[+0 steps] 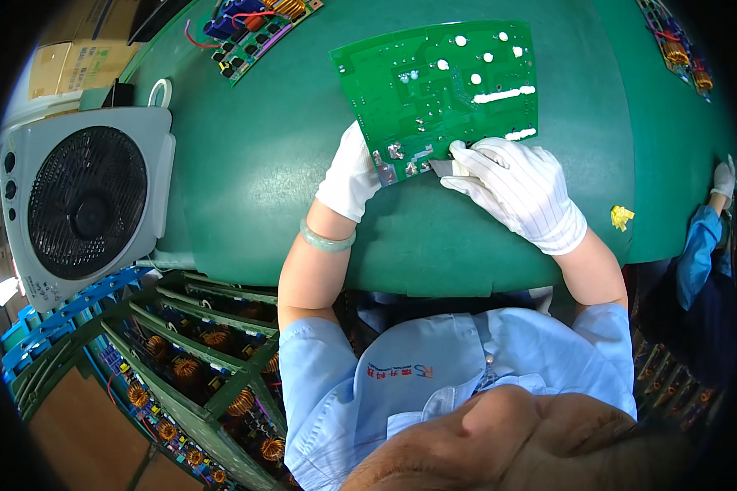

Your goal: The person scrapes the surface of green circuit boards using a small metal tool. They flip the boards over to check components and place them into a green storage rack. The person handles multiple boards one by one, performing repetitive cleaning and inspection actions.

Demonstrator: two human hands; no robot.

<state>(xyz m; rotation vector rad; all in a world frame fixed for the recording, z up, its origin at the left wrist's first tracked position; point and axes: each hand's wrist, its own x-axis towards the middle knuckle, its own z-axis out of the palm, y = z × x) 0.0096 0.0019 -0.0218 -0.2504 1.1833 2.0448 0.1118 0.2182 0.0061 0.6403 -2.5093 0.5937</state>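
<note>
Overhead, green table [246, 164] bears circuit board [438, 86]; white fan [86, 200] left.

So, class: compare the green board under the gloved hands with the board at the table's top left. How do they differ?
The held circuit board shows a bare green face with white blobs; the far board carries copper coils, wires and blocks. The held one looks larger and is touched by both hands; the far one lies untouched. Both rest on the green table.

Single head-worn fisheye view, looking steeply down onto the green bench [246, 180] from close above; wearer's forearms enter from the lower edge, straight edges bending toward the dark rim.
</note>
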